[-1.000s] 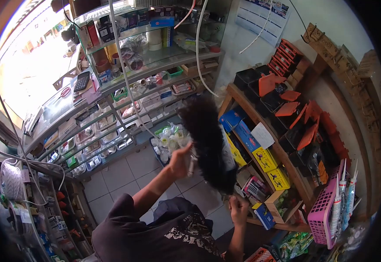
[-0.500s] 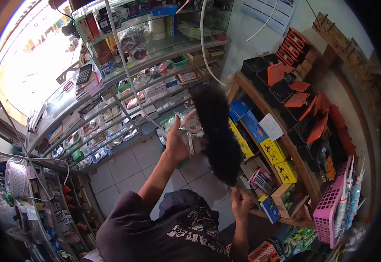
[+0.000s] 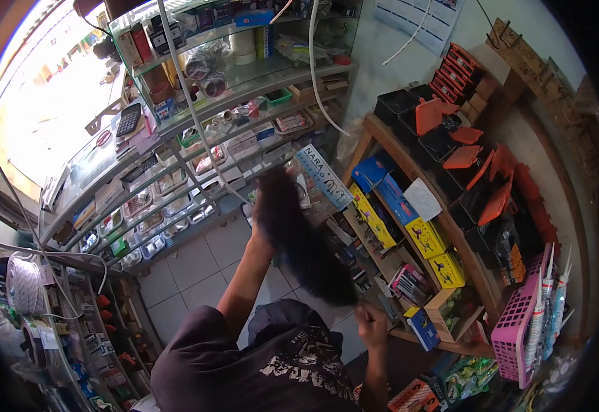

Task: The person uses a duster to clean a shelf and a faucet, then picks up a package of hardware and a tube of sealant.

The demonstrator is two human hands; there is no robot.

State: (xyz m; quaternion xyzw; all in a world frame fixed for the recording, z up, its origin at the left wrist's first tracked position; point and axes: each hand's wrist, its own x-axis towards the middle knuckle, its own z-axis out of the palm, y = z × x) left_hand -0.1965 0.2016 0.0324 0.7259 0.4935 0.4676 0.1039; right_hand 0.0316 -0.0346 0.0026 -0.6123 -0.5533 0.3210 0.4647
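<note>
A fluffy black duster [image 3: 306, 247] slants across the middle of the view, slightly blurred. My right hand [image 3: 371, 325] is closed round its handle end at the lower right. Behind the duster's upper end is my left hand [image 3: 261, 223], with most of its fingers covered. It holds a clear plastic packet [image 3: 303, 191] with a round, pale piece inside, of which only an edge shows past the duster. Just beyond the packet, a white-and-blue box marked NARA [image 3: 323, 177] lies at an angle by the shelves.
A wooden rack [image 3: 409, 147] on the right bears black bins with orange lids and yellow boxes [image 3: 445, 270]. Sealant tubes stand in a pink basket [image 3: 509, 343]. Ahead is a glass shelf [image 3: 258, 77] above rails and small trays. A rope spool [image 3: 26, 283] sits at left.
The duster has swept left and tilted, now covering much of my left hand and the packet. The NARA box has come into sight. My right hand stays nearly in place.
</note>
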